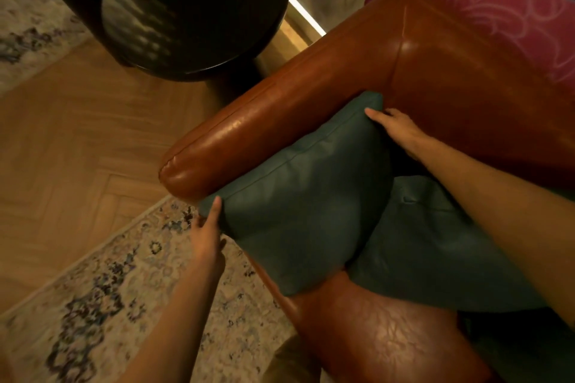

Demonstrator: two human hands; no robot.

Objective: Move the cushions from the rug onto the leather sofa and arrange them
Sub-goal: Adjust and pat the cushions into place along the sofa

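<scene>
Two bare forearms reach down into the scene. The left hand (207,228) has its fingers curled round the near corner of a teal cushion (298,205), a loose hold at the edge, just above the rug (109,289). The right hand (395,130) lies flatter against the cushion's far top corner, fingers spread along the edge; whether it grips or only presses I cannot tell. The cushion stands tilted on the sofa (466,71) seat, leaning against the armrest (249,137). A second cushion (435,246), also teal, lies just beside it on the seat, touching it, partly under the right forearm. Beyond the armrest stands a dark round table (193,9) on wood floor (77,134).
</scene>
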